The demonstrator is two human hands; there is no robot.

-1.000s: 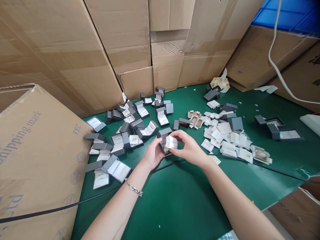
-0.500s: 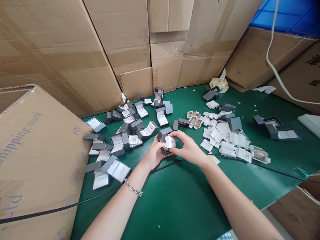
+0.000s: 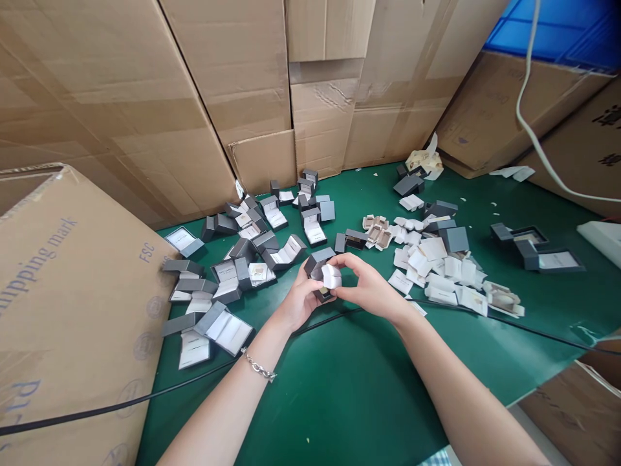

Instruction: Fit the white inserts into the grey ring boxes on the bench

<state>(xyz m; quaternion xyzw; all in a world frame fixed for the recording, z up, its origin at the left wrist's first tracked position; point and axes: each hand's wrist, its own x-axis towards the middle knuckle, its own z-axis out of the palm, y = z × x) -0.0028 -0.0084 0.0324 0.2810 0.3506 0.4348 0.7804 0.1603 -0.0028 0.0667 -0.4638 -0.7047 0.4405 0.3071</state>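
In the middle of the head view, my left hand [image 3: 297, 303] grips a small dark grey jewelry box [image 3: 317, 259] with its lid up. My right hand [image 3: 366, 287] pinches a white box insert [image 3: 332, 277] between thumb and fingers, at the mouth of that box. A bit of yellowish material shows under the insert; what it is I cannot make out. To the left lie several open grey boxes [image 3: 233, 327] with pale linings. On the right is a heap of loose white inserts [image 3: 431, 259] mixed with a few grey boxes.
Tall cardboard cartons [image 3: 252, 77] wall off the back of the green table [image 3: 339, 395]. Another carton [image 3: 82, 310] stands at the left edge. A black cable [image 3: 194, 377] runs across the table under my forearms. A white cord [image 3: 522, 110] hangs at the right.
The white insert has shifted very slightly to the right in my right fingers. Both hands otherwise keep their place and their hold on the box and insert.
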